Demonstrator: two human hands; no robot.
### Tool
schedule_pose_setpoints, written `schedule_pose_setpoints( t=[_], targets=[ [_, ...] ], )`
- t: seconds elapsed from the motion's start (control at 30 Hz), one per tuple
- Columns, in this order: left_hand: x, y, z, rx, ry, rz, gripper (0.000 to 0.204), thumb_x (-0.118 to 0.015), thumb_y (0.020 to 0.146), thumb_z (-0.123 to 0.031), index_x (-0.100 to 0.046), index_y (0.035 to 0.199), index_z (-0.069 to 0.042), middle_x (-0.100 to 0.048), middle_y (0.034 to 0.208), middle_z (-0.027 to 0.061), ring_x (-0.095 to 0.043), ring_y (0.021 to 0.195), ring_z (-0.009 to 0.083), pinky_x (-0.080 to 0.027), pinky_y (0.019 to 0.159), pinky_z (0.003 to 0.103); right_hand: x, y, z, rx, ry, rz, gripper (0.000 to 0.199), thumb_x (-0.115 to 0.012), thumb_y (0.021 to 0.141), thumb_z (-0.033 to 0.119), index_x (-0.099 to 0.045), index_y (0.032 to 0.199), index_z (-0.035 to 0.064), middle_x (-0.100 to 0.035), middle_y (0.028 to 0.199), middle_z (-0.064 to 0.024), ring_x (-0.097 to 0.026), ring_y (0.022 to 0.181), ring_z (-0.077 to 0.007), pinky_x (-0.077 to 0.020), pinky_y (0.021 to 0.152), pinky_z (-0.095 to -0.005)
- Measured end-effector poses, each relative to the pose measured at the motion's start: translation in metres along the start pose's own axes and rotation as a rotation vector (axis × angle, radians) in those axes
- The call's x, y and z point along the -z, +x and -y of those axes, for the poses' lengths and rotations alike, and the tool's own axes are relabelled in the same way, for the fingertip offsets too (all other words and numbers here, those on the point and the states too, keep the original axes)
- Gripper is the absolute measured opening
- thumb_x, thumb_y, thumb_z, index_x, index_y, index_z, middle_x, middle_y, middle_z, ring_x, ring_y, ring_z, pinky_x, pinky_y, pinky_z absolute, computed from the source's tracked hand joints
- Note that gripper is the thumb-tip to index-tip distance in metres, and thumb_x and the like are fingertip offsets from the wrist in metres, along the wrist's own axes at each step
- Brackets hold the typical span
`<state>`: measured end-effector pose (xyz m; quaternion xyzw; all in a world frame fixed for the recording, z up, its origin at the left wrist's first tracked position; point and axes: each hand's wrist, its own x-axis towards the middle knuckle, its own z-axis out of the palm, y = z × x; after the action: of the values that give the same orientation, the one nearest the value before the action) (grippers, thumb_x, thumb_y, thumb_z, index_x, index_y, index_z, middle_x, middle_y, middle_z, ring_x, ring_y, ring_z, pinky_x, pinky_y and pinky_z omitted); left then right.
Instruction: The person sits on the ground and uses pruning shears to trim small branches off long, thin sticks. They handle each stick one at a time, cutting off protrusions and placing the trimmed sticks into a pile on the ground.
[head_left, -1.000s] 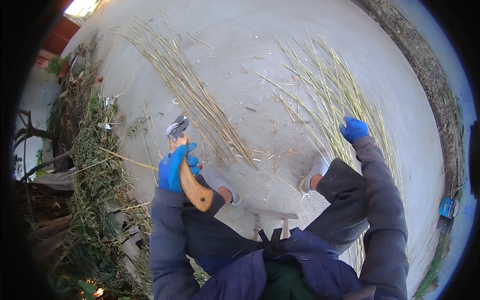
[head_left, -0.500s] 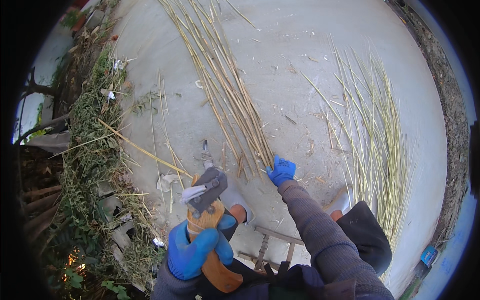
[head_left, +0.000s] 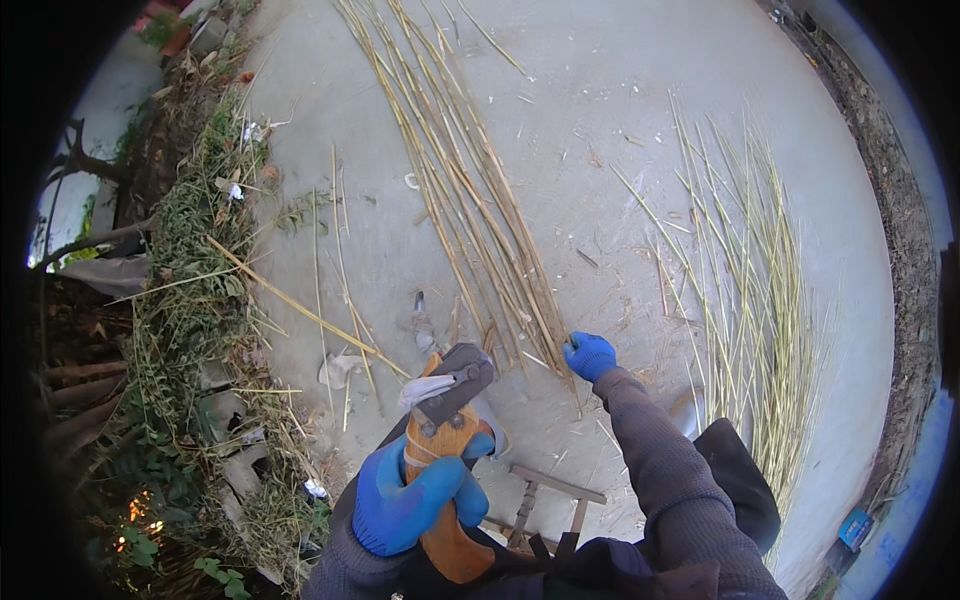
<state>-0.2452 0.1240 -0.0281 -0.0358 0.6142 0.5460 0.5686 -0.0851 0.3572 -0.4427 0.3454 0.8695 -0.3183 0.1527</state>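
Note:
My left hand (head_left: 415,500), in a blue glove, is wrapped round a tool with a curved wooden handle (head_left: 455,550). A dark metal plate (head_left: 455,385) is bolted to the tool's upper end, with pale cloth bound at its side. Beyond my knees, a long loose bundle of tan stalks (head_left: 480,200) lies on the concrete, running away to the far left. At its near right end my blue-gloved right hand (head_left: 590,356) has its fingers closed on a stalk at the bundle's edge. How many stalks are in its grip is hidden.
A larger spread of greenish stalks (head_left: 765,300) lies to the right. Pulled weeds (head_left: 190,300) and rubble line the left edge. One thick yellow stalk (head_left: 300,308) slants towards the tool. A low wooden frame (head_left: 555,485) sits between my legs. Chips litter the concrete (head_left: 640,60).
My right hand has shifted a little to the right at the bundle's near end, and the stalk ends beside it have moved. The whole view has shifted slightly. My left hand still grips the tool.

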Motion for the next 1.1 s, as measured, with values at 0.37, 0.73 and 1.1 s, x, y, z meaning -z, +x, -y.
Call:
schedule_pose_setpoints(
  t=[0.37, 0.73, 1.1],
  targets=[
    [0.003, -0.005, 0.027, -0.304, 0.006, -0.029, 0.041, -0.059, 0.096, -0.03, -0.062, 0.118, 0.005, -0.067, 0.077, 0.0081, -0.065, 0.066, 0.0163, -0.055, 0.062, 0.029, 0.179, -0.157, 0.039, 0.023, 0.962, 0.307, 0.045, -0.058, 0.093, 0.015, -0.052, 0.135, -0.0026, -0.069, 0.086, -0.0091, -0.062, 0.071, -0.0115, -0.0511, 0.066, -0.0252],
    [0.01, 0.009, 0.044, -0.423, 0.032, 0.061, 0.038, -0.063, 0.094, -0.031, -0.065, 0.113, 0.002, -0.068, 0.084, 0.0139, -0.068, 0.07, 0.022, -0.058, 0.063, 0.034, 0.206, -0.317, 0.116, 0.112, 1.461, 0.279, 0.044, -0.05, 0.102, 0.029, -0.053, 0.129, -0.0048, -0.065, 0.084, -0.0066, -0.057, 0.065, -0.0126, -0.0518, 0.078, -0.0301],
    [0.043, 0.003, 0.05, -0.432, -0.007, -0.095, 0.045, -0.064, 0.092, -0.034, -0.065, 0.113, 0.005, -0.067, 0.086, 0.0144, -0.065, 0.069, 0.0229, -0.055, 0.064, 0.033, 0.223, -0.372, 0.123, 0.398, 1.423, 0.531, 0.03, -0.056, 0.099, 0.024, -0.06, 0.11, -0.0031, -0.065, 0.084, -0.0072, -0.064, 0.076, -0.016, -0.0435, 0.106, -0.0404]
  ],
)
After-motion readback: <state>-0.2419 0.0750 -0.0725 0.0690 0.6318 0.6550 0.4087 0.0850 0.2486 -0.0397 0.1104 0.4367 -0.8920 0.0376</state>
